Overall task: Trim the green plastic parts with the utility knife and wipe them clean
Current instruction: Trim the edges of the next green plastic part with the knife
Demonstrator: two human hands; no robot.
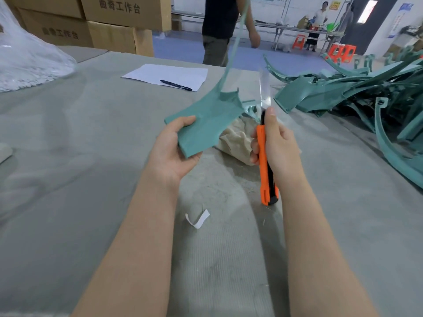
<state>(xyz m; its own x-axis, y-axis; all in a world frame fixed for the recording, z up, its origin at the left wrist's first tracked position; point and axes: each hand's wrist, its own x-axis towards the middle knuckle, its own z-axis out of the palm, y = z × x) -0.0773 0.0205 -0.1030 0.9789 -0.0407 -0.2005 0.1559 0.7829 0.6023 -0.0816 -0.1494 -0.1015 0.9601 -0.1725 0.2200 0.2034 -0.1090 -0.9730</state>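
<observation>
Left hand (175,148) gripping green part (206,121); right hand (278,143) around utility knife (263,156).

Grey worktable (68,156) in foreground. Cardboard boxes (123,17) stacked at 11 o'clock; blue floor (178,46) at 12 o'clock. Long bench (293,28), orange stools (341,52) at 1 o'clock.

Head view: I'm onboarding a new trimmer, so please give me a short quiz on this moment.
1. True or false: the utility knife has its blade retracted.
2. Which hand holds the green plastic part?
3. The utility knife's handle is mainly: A yellow; B orange; C blue.

Key: 1 false, the blade is out; 2 the left hand; 3 B.
</observation>
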